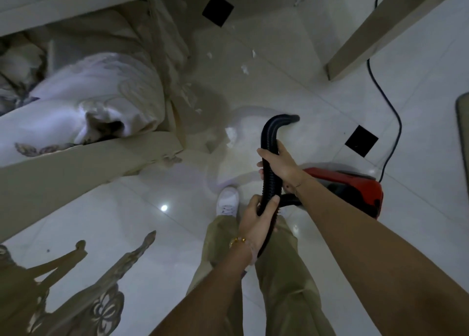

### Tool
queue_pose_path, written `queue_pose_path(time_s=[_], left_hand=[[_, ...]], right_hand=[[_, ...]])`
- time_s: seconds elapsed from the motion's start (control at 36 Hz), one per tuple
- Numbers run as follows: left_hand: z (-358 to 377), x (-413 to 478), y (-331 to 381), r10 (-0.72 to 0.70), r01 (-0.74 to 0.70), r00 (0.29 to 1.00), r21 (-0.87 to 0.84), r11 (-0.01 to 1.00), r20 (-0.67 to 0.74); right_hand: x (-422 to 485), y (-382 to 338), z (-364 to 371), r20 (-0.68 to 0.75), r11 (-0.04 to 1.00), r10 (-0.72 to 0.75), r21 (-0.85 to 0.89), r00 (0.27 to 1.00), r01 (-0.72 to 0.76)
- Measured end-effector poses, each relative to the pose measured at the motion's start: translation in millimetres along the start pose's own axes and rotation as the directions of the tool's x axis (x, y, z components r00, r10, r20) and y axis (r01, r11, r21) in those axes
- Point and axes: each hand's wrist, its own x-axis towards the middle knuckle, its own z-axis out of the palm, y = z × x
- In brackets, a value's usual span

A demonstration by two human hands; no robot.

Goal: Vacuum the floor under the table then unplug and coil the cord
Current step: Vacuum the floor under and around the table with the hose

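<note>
A black ribbed vacuum hose rises in front of me and bends over to the right at its top end. My right hand grips the hose high up, and my left hand grips it lower down. The hose runs to a red vacuum cleaner on the white tiled floor, partly hidden behind my right forearm. A dark power cord trails from the vacuum up past a beige table leg. Small white scraps lie on the floor under the table.
A chair with pale fabric and a beige carved frame stands at the left. Another carved chair back is at the lower left. Black inlay tiles dot the floor. My white shoe is below the hose.
</note>
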Motion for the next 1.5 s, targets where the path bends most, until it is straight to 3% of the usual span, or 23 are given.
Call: queue_pose_path(time_s=[0.33,0.44,0.78,1.11,1.36,1.5], left_hand=[[-8,-13,-8,-0.071,0.076,0.997,-0.136,0.988,0.041],[-13,-13,-9,-0.095,0.104,0.993,-0.147,0.984,0.067],[-17,2,-17,-0.094,0.104,0.991,-0.116,0.988,0.093],[1,18,-20,-0.151,0.151,0.988,-0.051,0.987,-0.009],[9,19,-24,-0.193,0.194,0.981,-0.027,0.981,0.013],[5,29,-14,-0.146,0.147,0.989,-0.165,0.975,0.017]], right_hand=[[-5,-4,40,0.241,0.936,0.031,-0.348,0.970,0.056],[-3,0,50,0.281,0.930,0.089,-0.367,0.956,0.021],[12,11,42,0.179,0.943,0.089,-0.331,0.980,-0.025],[17,-8,41,0.288,0.876,0.181,-0.482,0.941,-0.021],[23,-2,30,0.300,0.878,0.164,-0.478,0.940,-0.001],[34,-4,31,0.294,0.895,0.133,-0.446,0.947,0.013]])
